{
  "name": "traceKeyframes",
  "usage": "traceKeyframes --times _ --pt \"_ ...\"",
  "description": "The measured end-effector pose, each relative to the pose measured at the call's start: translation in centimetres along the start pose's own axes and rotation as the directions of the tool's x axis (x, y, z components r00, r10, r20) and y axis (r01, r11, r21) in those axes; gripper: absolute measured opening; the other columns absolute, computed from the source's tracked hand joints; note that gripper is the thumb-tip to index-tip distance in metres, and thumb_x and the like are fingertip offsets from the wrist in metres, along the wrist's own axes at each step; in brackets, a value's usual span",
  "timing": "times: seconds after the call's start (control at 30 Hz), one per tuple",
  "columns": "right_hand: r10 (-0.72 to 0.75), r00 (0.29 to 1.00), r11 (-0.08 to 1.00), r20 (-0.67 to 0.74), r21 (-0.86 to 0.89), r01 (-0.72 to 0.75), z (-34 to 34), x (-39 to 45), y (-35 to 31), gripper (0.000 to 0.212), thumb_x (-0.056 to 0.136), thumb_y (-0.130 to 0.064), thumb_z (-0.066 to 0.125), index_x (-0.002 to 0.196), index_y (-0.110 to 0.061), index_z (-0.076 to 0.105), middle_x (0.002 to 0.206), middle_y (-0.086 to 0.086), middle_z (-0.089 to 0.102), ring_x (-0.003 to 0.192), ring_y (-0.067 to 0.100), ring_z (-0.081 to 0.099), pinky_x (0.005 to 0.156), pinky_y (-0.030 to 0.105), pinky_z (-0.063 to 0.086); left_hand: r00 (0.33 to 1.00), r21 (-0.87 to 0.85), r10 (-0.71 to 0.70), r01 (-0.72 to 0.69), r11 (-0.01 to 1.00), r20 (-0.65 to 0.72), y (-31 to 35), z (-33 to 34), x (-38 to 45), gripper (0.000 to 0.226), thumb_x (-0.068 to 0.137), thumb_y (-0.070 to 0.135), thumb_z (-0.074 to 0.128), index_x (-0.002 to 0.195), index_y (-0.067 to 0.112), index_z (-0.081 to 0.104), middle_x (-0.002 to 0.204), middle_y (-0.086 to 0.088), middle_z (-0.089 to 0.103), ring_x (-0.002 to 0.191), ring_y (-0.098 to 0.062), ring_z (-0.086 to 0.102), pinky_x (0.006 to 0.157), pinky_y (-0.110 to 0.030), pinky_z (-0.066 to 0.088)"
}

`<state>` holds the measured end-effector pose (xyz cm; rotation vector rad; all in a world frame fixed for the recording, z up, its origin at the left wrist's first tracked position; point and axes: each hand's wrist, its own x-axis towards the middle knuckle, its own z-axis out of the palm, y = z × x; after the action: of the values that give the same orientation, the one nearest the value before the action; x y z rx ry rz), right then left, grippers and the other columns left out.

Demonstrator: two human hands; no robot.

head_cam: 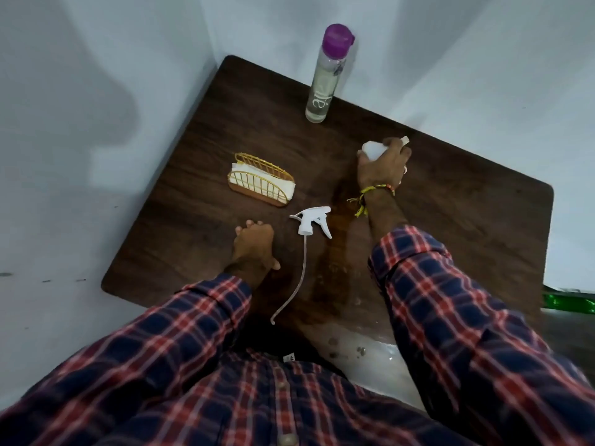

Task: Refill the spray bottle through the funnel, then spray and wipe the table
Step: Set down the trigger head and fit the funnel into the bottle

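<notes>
The right hand point(383, 167) curls its grip around a white thing point(373, 150), too hidden to name, far right on the brown tabletop point(467, 220). The left hand point(254, 244) rests flat, holding nothing. The white spray top point(310, 222) lies between them. A tall bottle point(325, 82) stands far back.

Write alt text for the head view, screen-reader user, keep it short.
Seen from above, a person's right hand grips a white object on a dark wooden table, while the left hand rests near a detached spray head with its tube. A napkin holder sits at left and a purple-capped bottle stands at the far edge.
</notes>
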<state>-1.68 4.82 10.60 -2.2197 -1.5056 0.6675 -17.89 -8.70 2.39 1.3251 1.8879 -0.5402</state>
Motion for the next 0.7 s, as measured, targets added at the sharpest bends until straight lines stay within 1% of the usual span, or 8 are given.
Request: traceKeyframes --times 0.1,0.2,0.27,0.3,0.4,0.53,0.63,0.7 --pt "-0.012 0.999 0.99 -0.041 0.14 0.018 -0.3 -1.2 0.9 0.061 0.084 -0.025 0.07 0.137 -0.01 0.044 0.139 0.015 0.043 0.127 0.031 0.046 0.105 0.034 0.035 1.0 -0.029 -0.005 0.004 1.0 -0.01 0.1 -0.2 -0.5 0.11 0.069 0.036 0.086 0.152 0.005 0.021 0.16 -0.018 0.016 0.147 -0.039 0.015 0.116 -0.049 0.023" --pt "-0.11 0.992 0.972 -0.057 0.203 0.119 -2.1 -4.0 2.1 0.045 0.084 -0.018 0.068 0.128 -0.009 0.058 0.127 0.013 0.061 0.12 0.028 0.055 0.1 0.028 0.037 0.999 -0.08 -0.033 0.03 0.996 -0.033 -0.1 0.3 -1.6 0.115 0.071 0.035 0.085 0.154 0.006 0.011 0.162 -0.018 0.008 0.147 -0.04 0.012 0.116 -0.049 0.026" --pt "-0.16 0.986 0.954 -0.037 0.252 0.164 -3.9 -5.8 3.3 0.035 0.088 -0.014 0.061 0.122 -0.008 0.065 0.122 0.011 0.067 0.115 0.028 0.06 0.097 0.026 0.042 0.994 -0.143 -0.033 0.018 0.99 -0.105 -0.3 1.1 -2.5 0.104 0.077 0.03 0.081 0.154 0.009 0.014 0.162 -0.016 0.011 0.147 -0.039 0.015 0.114 -0.049 0.031" --pt "-0.162 0.986 0.95 -0.03 0.264 0.164 -4.8 -6.4 4.0 0.032 0.09 -0.013 0.058 0.121 -0.008 0.066 0.121 0.011 0.068 0.114 0.027 0.061 0.094 0.026 0.044 0.982 -0.181 -0.026 -0.008 0.984 -0.185 -0.3 1.6 -3.0 0.093 0.08 0.029 0.078 0.152 0.011 0.022 0.159 -0.015 0.021 0.145 -0.037 0.023 0.111 -0.048 0.035" --pt "-0.121 0.993 0.95 0.009 0.293 0.113 -8.0 -7.6 6.1 0.031 0.094 -0.014 0.052 0.121 -0.004 0.065 0.122 0.015 0.065 0.114 0.029 0.06 0.092 0.031 0.049 0.88 -0.316 -0.011 -0.159 0.935 -0.475 0.7 2.3 -4.8 0.063 0.087 0.031 0.069 0.143 0.017 0.043 0.14 -0.01 0.052 0.129 -0.03 0.047 0.102 -0.041 0.042" --pt "-0.018 1.0 0.906 -0.012 0.423 0.022 -13.9 -7.8 9.2 0.029 0.087 -0.005 0.052 0.112 0.002 0.066 0.112 0.018 0.068 0.103 0.034 0.064 0.084 0.049 0.058 0.725 -0.327 0.152 -0.474 0.817 -0.672 5.3 2.3 -6.7 0.046 0.088 0.033 0.068 0.131 0.021 0.058 0.127 -0.002 0.065 0.116 -0.023 0.06 0.095 -0.031 0.045" --pt "0.06 0.987 0.886 -0.148 0.464 0.015 -20.7 -7.5 14.6 0.022 0.082 -0.004 0.06 0.103 0.0 0.066 0.101 0.016 0.068 0.09 0.03 0.066 0.07 0.037 0.061 0.657 -0.269 0.358 -0.655 0.706 -0.663 12.4 2.7 -9.1 0.053 0.082 0.029 0.076 0.131 0.021 0.06 0.128 -0.001 0.065 0.116 -0.019 0.061 0.099 -0.029 0.046" --pt "0.076 0.989 0.887 -0.125 0.461 -0.01 -21.5 -6.9 16.0 0.024 0.08 -0.006 0.063 0.104 0.0 0.065 0.098 0.015 0.067 0.089 0.032 0.066 0.064 0.035 0.06 0.695 -0.289 0.449 -0.673 0.68 -0.562 13.9 2.4 -8.9 0.068 0.079 0.035 0.079 0.14 0.024 0.051 0.139 0.001 0.057 0.126 -0.016 0.053 0.106 -0.033 0.043"
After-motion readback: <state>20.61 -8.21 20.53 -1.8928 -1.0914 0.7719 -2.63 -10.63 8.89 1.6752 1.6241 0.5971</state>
